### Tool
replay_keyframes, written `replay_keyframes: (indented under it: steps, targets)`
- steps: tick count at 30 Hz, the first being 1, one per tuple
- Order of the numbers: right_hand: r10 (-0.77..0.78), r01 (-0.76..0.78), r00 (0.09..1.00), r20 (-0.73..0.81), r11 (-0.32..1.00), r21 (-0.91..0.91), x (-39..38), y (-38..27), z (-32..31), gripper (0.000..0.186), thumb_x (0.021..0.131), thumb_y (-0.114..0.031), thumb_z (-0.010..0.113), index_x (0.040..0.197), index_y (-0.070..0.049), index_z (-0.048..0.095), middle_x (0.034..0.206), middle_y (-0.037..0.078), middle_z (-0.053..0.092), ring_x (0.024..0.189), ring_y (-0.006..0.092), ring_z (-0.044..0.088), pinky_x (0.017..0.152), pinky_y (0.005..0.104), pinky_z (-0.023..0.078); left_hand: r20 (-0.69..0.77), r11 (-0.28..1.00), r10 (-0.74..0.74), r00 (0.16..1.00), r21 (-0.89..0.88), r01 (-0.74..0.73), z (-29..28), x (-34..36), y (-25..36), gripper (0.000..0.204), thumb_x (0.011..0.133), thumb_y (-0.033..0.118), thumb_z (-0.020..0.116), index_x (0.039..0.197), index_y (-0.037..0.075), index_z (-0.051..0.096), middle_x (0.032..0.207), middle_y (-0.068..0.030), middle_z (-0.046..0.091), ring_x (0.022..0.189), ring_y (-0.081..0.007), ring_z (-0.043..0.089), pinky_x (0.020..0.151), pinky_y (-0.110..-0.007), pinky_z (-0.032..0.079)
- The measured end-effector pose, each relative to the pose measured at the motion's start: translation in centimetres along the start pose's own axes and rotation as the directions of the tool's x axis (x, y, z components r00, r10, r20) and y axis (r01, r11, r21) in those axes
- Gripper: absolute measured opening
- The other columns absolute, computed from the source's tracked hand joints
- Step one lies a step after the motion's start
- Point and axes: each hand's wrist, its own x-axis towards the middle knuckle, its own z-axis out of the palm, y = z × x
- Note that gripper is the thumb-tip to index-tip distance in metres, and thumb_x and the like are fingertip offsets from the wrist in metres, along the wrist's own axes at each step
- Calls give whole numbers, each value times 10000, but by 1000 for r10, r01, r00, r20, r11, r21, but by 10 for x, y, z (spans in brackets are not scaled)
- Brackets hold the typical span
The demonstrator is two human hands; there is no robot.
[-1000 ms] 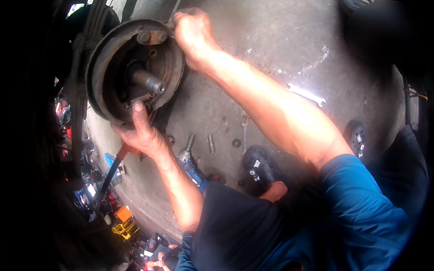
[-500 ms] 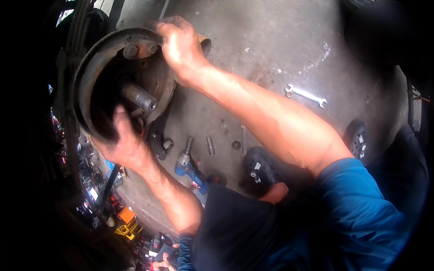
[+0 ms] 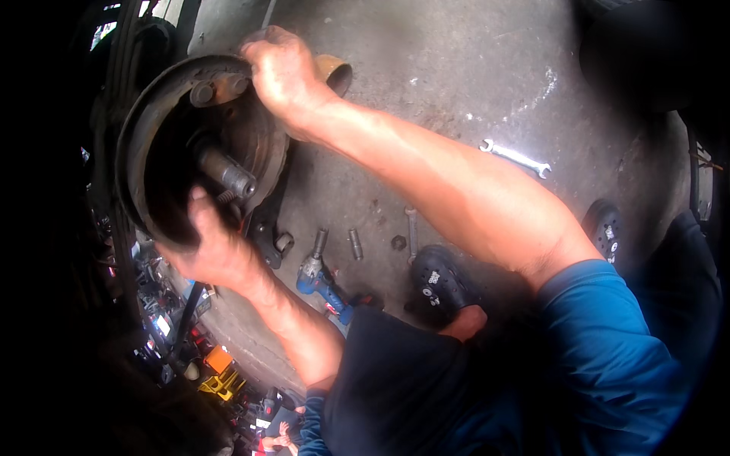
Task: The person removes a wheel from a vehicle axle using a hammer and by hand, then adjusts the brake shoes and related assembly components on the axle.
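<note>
Concrete floor, stained, cordless driver lying on it. Round metal drum at upper left; spindle and small spring within. Right hand curled on its upper rim; left hand clasps the lower rim, thumb inside, fingers hidden. Step seems two-handed handling; next move likely calls for even support. Yellow crate, lower left: contents too small to tell.

We see an unevenly lit, stained grey floor with pale marks; orange and yellow clutter lines its left side.
</note>
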Motion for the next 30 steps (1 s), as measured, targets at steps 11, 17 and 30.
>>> replay_keyframes:
  steps: [11,17,30]
  targets:
    - [-87,88,996,17,992,-86,-14,8,-6,261,881,-102,453,1036,43,604,1090,157,604,989,231,542,899,320,414,111,976,53,992,202,-75,-22,12,-11,424,750,66,717,1123,-96,594,1104,-172,640,930,-233,606,884,-356,475]
    - [49,-47,999,-14,995,85,-9,5,-12,235,875,-104,465,987,33,620,978,132,630,945,205,555,845,303,434,134,991,-54,990,127,37,-13,5,-6,481,778,29,691,1218,-93,538,1143,-160,630,1008,-241,595,952,-354,445]
    - [106,-104,994,-3,982,156,-10,2,-3,205,858,-57,465,937,34,630,948,121,626,938,201,543,837,314,424,132,956,108,985,259,-140,-17,9,1,416,781,106,703,1155,-55,614,1006,-107,673,746,-151,610,642,-274,507]
